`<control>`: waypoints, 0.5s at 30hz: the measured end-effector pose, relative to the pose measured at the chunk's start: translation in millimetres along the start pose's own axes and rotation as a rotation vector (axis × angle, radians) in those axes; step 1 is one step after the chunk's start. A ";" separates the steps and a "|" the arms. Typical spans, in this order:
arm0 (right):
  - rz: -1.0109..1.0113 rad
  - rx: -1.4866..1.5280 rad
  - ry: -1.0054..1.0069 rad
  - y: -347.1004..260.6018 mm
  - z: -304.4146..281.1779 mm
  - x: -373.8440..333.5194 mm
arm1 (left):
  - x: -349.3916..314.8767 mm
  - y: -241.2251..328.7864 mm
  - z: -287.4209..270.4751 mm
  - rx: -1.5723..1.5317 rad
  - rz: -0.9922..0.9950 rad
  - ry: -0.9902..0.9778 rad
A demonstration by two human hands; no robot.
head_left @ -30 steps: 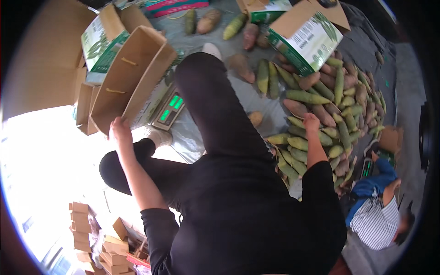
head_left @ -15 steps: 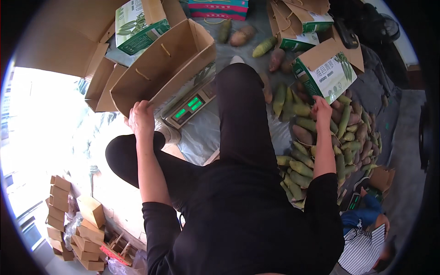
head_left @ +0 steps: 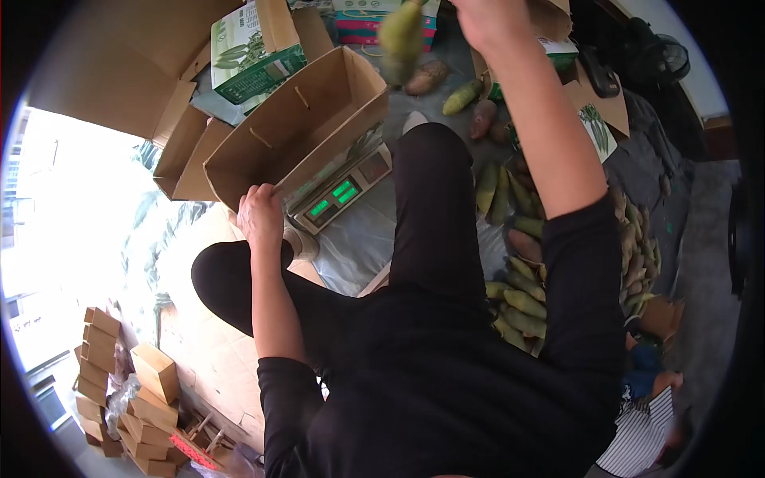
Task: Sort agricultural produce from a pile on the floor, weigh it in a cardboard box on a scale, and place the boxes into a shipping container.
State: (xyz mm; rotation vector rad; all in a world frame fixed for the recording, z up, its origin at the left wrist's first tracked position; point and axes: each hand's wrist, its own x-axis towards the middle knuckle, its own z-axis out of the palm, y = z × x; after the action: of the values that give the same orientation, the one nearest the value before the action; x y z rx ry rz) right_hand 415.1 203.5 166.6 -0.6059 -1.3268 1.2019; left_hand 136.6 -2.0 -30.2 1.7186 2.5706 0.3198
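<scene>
My left hand (head_left: 260, 215) is closed on the near-left rim of a long open cardboard box (head_left: 327, 92), thumb and fingers pinching the edge. The box has cord handles and rests on a digital scale (head_left: 351, 191) with a lit green display. At the top edge, my right hand (head_left: 482, 20) is partly cut off. Beside it a blurred green radish (head_left: 401, 38) hangs in the air by its narrow end, apparently from my fingertips, which lie out of view. Below it on the sheet are a reddish-brown root (head_left: 428, 77) and another green radish (head_left: 462, 97).
Several radishes (head_left: 526, 303) are heaped right of my knee, partly behind my right arm. Green-and-white printed boxes (head_left: 255, 60) stand at the far left, a pink-and-teal box (head_left: 382, 32) at the back. A fan (head_left: 668, 60) is far right; another person (head_left: 641, 422) sits lower right.
My right hand has left the printed box over the radish heap and moved up and forward to the top edge. A green radish is now raised there. My left hand keeps its hold.
</scene>
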 end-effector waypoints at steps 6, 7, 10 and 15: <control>0.213 0.095 -0.038 65.9 54.2 6.8 | 0.0 -3.2 -0.8 0.049 -0.023 -0.014; 0.235 0.077 -0.052 80.3 56.3 3.7 | 2.1 -1.3 0.3 0.043 -0.011 -0.018; -0.023 -0.182 -0.040 131.9 75.2 -10.2 | 8.3 -7.3 9.5 0.082 -0.016 -0.049; -0.203 -0.845 -0.272 211.5 93.4 -54.9 | 25.7 -5.3 21.4 0.008 0.141 -0.051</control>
State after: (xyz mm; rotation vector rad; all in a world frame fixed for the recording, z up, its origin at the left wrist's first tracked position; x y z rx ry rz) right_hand 272.5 198.3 -23.4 -0.8844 -2.0875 0.5264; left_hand 124.8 22.8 -49.9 1.8894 2.4252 0.2660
